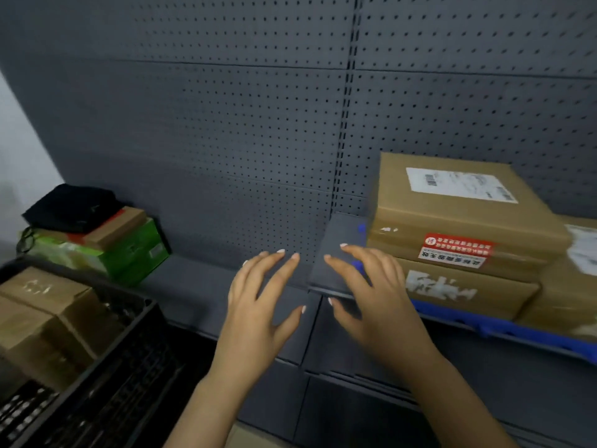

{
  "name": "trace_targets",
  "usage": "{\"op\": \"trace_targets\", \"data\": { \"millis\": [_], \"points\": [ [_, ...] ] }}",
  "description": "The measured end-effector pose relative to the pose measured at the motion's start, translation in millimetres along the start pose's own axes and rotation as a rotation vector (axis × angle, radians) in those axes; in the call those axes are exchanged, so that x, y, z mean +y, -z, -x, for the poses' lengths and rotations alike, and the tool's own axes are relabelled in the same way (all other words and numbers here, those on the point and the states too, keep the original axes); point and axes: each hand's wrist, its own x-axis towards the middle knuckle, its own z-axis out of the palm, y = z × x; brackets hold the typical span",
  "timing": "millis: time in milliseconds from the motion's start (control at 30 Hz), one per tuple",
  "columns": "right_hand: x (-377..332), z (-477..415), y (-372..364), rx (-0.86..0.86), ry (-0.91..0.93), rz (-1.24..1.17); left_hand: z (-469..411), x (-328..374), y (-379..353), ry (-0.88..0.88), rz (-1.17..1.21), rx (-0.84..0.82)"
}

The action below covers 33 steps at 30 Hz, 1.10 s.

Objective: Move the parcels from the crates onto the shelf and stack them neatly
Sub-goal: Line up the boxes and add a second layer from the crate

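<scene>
Black crate (pixel 129 367) holds brown parcels (pixel 48 318) beside the shelf (pixel 193 282).

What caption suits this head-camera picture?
Left hand and right hand hover open before a grey shelf; stacked parcels right, black crate left.

Both hands (pixel 318 305) empty — parcels (pixel 458 227) stacked on shelf (pixel 200 279).

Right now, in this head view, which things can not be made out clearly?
All in the head view.
1. Black crate: cut off by the left and bottom edges; parcel count unknown.
2. White label on the top parcel: print too small and blurred.
3. Rightmost parcel: cut off by the right edge.
4. Shelf front: partly hidden by the left hand and right hand.
</scene>
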Motion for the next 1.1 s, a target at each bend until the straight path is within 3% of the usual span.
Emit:
{"op": "trace_targets", "data": {
  "millis": [400,700,1100],
  "points": [
    [55,20,83,0.046,-0.260,0.269,-82,44,-55,-0.256,0.157,0.022],
    [135,21,113,-0.105,-0.376,0.464,-128,63,-92,0.034,0.247,-0.200],
    [146,27,109,-0.043,-0.392,0.474,-126,71,-97,0.026,0.352,-0.192]
  ]
}}
